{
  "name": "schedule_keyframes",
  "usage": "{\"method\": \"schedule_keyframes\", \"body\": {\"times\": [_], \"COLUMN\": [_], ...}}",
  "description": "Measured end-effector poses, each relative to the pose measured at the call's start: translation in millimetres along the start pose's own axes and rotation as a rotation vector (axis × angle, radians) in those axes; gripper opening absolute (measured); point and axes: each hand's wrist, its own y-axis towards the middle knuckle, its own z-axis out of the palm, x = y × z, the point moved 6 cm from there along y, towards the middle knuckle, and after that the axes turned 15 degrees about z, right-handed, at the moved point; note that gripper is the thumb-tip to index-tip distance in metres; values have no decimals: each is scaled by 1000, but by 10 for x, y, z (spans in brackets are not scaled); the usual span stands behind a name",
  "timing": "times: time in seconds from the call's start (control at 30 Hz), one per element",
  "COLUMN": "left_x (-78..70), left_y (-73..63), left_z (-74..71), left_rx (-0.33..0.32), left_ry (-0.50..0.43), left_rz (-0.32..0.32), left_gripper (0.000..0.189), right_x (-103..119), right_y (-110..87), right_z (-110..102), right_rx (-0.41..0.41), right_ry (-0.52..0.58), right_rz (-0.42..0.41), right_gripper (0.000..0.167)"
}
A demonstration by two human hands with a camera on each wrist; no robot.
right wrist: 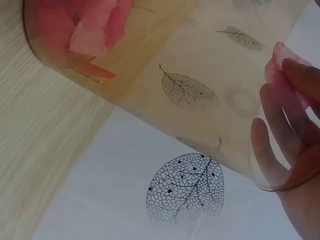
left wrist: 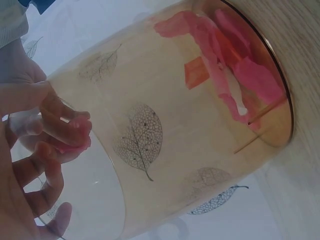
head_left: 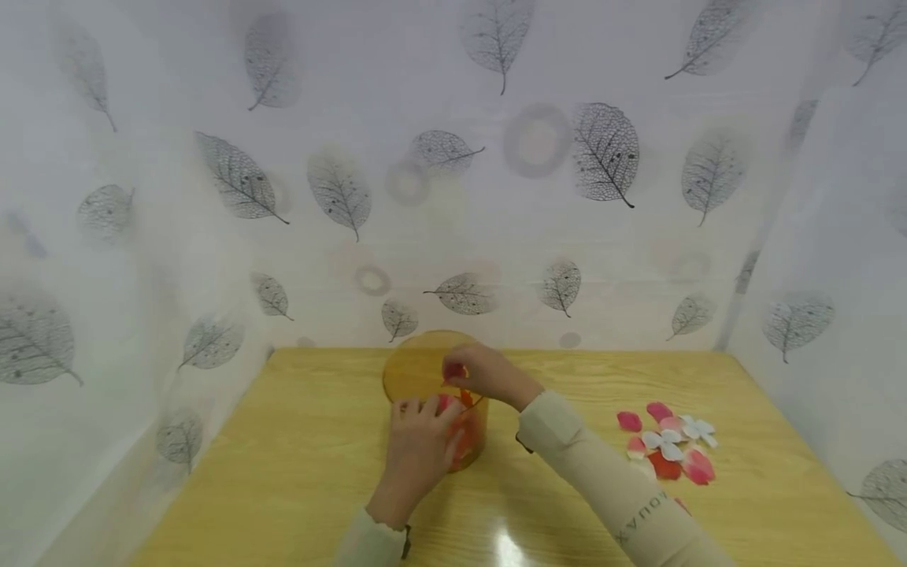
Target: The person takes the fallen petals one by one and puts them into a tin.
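A clear amber cylindrical container (head_left: 418,358) stands on the table, with pink and red petals (left wrist: 220,65) lying at its bottom. My left hand (head_left: 420,441) holds the near rim, its fingers bent over the edge. Above the opening, my right hand (head_left: 489,374) pinches a pink petal (right wrist: 287,80) between thumb and fingertips. Through the container wall in the right wrist view, the right hand's other fingers (right wrist: 272,135) show spread inside the mouth. A pink patch beside the left fingertips in the head view is too small to tell.
Loose petals (head_left: 697,466) in pink and red, with white flower pieces (head_left: 664,444), lie on the right side of the wooden table (head_left: 283,472). A pale leaf-printed sheet (head_left: 453,236) stands along the back and both sides. The right forearm passes close to the loose petals.
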Motion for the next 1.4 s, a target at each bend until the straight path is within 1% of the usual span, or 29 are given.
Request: {"method": "schedule_keyframes", "body": {"times": [0.07,0.13,0.47,0.67,0.8,0.93,1.07,1.13,1.27,1.4], "left_x": [6,11,-4,-30,-47,-56,-55,-47,-24,4], "left_y": [-7,-14,-29,-18,-5,-5,-6,-1,13,7], "left_z": [0,0,16,15,27,47,36,29,18,14], "left_rx": [1,0,5,-3,-3,15,15,3,-5,4], "left_ry": [0,-3,-3,-20,-31,-42,-43,-39,-25,-13], "left_rz": [-2,-5,0,1,3,-4,-11,-12,-8,-5], "left_gripper": [32,32,33,34,34,33,33,34,34,34], "right_x": [-6,-7,-13,-14,-34,-61,-98,-144,-318,-598], "right_y": [9,13,-18,-58,-91,-173,-347,-479,-825,-1251], "right_z": [24,35,42,25,-17,-114,-309,-429,-612,-662], "right_rx": [30,43,49,52,20,-55,-141,-172,-220,-255], "right_ry": [26,45,41,64,7,-95,-140,-150,-168,-196], "right_rz": [19,31,65,63,55,10,-48,-57,-36,12], "right_gripper": [4,4,5,5,5,6,8,10,14,19]}}
